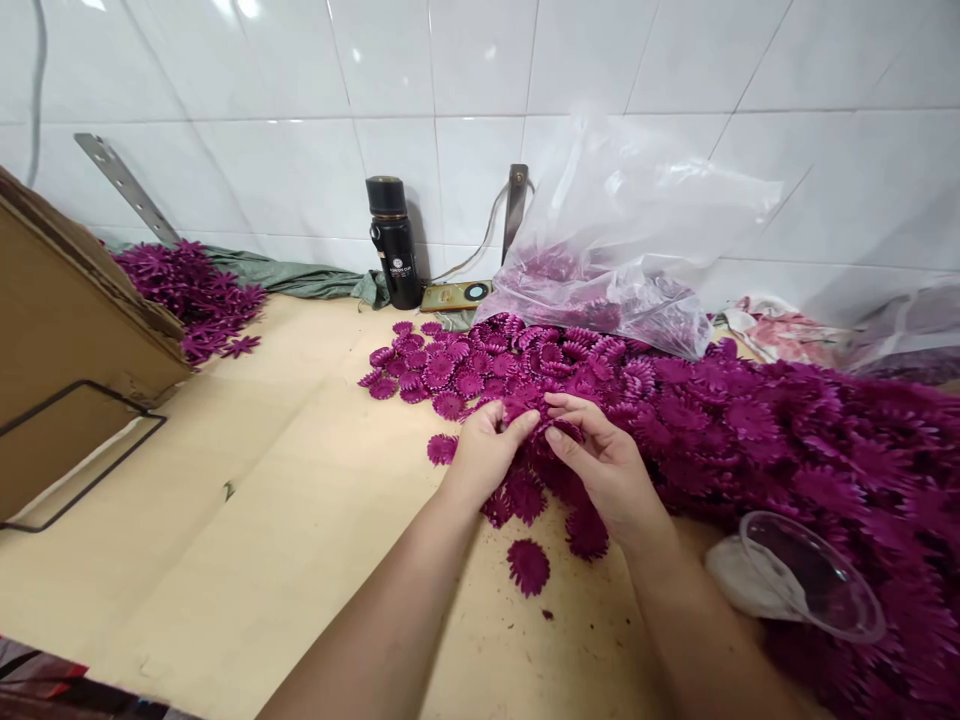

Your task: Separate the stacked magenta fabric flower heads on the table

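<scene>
In the middle of the head view, both my hands are over a spread of purple artificial flower heads. My left hand is closed, thumb and fingers pinching a purple flower head. Close beside it, my right hand has its thumb and fingers curled around purple petals; whether these belong to the same flower is hidden. Below the hands, a single flower head lies flat on the tabletop. A large heap of purple flower heads stretches away to the right.
A clear plastic cup lies tipped by my right forearm, with whitish material at it. Behind the heap slumps a clear plastic bag. A black bottle and a small gold device stand by the tiled wall. Left is a cardboard box.
</scene>
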Demonstrator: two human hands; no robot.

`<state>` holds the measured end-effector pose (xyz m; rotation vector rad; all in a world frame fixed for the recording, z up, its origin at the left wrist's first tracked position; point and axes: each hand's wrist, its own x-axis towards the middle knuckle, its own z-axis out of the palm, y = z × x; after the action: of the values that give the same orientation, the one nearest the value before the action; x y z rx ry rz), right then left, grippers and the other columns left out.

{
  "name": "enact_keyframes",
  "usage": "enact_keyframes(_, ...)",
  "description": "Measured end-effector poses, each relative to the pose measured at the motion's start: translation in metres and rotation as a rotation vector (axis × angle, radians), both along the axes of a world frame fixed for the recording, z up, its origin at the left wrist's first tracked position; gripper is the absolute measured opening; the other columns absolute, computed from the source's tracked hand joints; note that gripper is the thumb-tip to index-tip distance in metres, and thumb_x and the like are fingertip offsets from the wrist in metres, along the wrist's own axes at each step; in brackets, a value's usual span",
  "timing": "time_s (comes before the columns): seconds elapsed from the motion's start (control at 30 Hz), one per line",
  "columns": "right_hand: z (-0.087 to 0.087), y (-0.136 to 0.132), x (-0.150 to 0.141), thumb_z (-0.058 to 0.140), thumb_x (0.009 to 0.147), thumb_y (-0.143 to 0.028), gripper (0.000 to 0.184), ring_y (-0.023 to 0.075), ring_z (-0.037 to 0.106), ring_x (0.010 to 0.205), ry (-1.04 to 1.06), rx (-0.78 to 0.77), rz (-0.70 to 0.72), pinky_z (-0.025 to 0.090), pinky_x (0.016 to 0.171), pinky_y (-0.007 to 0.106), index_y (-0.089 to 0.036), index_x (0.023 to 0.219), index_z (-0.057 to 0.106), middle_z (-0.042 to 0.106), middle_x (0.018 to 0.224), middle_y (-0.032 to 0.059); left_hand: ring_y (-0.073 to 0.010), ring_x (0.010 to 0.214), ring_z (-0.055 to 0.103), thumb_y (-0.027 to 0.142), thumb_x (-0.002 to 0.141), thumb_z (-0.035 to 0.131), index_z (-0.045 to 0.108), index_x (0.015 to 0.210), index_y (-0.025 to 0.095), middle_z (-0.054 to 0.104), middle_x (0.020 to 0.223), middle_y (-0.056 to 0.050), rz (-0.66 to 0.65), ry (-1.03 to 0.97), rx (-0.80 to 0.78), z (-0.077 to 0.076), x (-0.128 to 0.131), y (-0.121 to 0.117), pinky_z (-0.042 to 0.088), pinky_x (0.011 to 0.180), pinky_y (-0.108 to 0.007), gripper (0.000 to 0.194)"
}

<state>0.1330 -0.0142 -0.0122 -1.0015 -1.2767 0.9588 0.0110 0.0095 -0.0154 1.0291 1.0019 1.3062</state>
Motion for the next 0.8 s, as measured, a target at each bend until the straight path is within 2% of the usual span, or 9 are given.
enact_keyframes(0.07,0.0004,-0.0006,-0.0004,0.071,0.066,-0.040,0.022,0.0203,0.055,0.104,0.000,-0.024,0.037,0.043,0.091,0.035,-0.021,0.067,0.061,0.061,0.108,0.0066,-0.0068,0.051,0.043,0.028,0.061,0.073,0.056,0.056,0.015,0.052,0.052,0.005,-0.056,0.007,0.013,0.0010,0.0022,-0.0011,0.036,0.053,-0.021,0.021)
enact_keyframes(0.17,0.0003,-0.0013,-0.0006,0.069,0.067,-0.041,0.021,0.0175,0.059,0.083,-0.023,-0.059,0.072,0.048,0.078,0.033,-0.021,0.072,0.063,0.066,0.088,0.0039,-0.0058,0.044,0.035,0.044,0.063,0.071,0.050,0.050,0.016,0.043,0.044,0.007,-0.134,-0.010,0.006,0.0018,0.0030,-0.0037,0.029,0.046,-0.021,0.037)
enact_keyframes(0.3,-0.0003,-0.0003,0.0027,0.069,0.067,-0.039,0.021,0.0133,0.053,0.060,-0.096,-0.074,-0.010,0.046,0.060,0.027,-0.019,0.071,0.062,0.061,0.064,-0.0004,-0.0046,0.039,0.026,0.067,0.055,0.064,0.040,0.044,0.018,0.034,0.039,0.007,-0.230,0.006,-0.015,0.0046,0.0006,-0.0068,0.017,0.041,-0.024,0.055)
enact_keyframes(0.4,0.0016,0.0001,0.0058,0.070,0.066,-0.037,0.020,0.0146,0.057,0.068,-0.063,-0.027,-0.074,0.048,0.067,0.029,-0.020,0.071,0.062,0.063,0.070,0.0006,-0.0041,0.039,0.026,0.069,0.050,0.065,0.038,0.044,0.019,0.034,0.039,0.008,-0.258,0.020,-0.008,0.0073,-0.0009,-0.0074,0.017,0.042,-0.024,0.058)
enact_keyframes(0.5,0.0048,-0.0014,0.0049,0.070,0.067,-0.036,0.017,0.0179,0.060,0.089,-0.009,0.040,-0.002,0.047,0.081,0.032,-0.022,0.070,0.061,0.068,0.091,0.0028,-0.0039,0.040,0.023,0.069,0.053,0.063,0.036,0.046,0.019,0.031,0.039,0.009,-0.282,0.041,0.003,0.0063,-0.0008,-0.0071,0.016,0.043,-0.024,0.058)
enact_keyframes(0.6,0.0055,-0.0031,0.0014,0.068,0.069,-0.034,0.014,0.0177,0.061,0.084,-0.072,0.015,0.044,0.048,0.078,0.032,-0.021,0.072,0.061,0.068,0.087,0.0030,-0.0043,0.042,0.022,0.072,0.058,0.056,0.035,0.047,0.019,0.029,0.041,0.008,-0.278,0.064,0.043,0.0034,0.0008,-0.0075,0.016,0.044,-0.024,0.059)
enact_keyframes(0.7,0.0028,-0.0025,0.0010,0.065,0.069,-0.032,0.013,0.0158,0.057,0.069,-0.139,-0.018,-0.066,0.047,0.069,0.031,-0.020,0.075,0.062,0.063,0.071,0.0009,-0.0043,0.043,0.022,0.073,0.057,0.056,0.032,0.046,0.019,0.027,0.044,0.008,-0.241,0.101,0.069,0.0027,0.0017,-0.0080,0.017,0.044,-0.024,0.060)
enact_keyframes(0.8,-0.0005,0.0006,0.0077,0.063,0.069,-0.031,0.013,0.0148,0.053,0.064,-0.109,-0.023,-0.224,0.045,0.065,0.031,-0.020,0.073,0.059,0.059,0.067,-0.0005,-0.0049,0.043,0.024,0.072,0.060,0.055,0.031,0.047,0.020,0.028,0.044,0.008,-0.187,0.138,0.065,0.0034,-0.0006,-0.0060,0.020,0.045,-0.023,0.059)
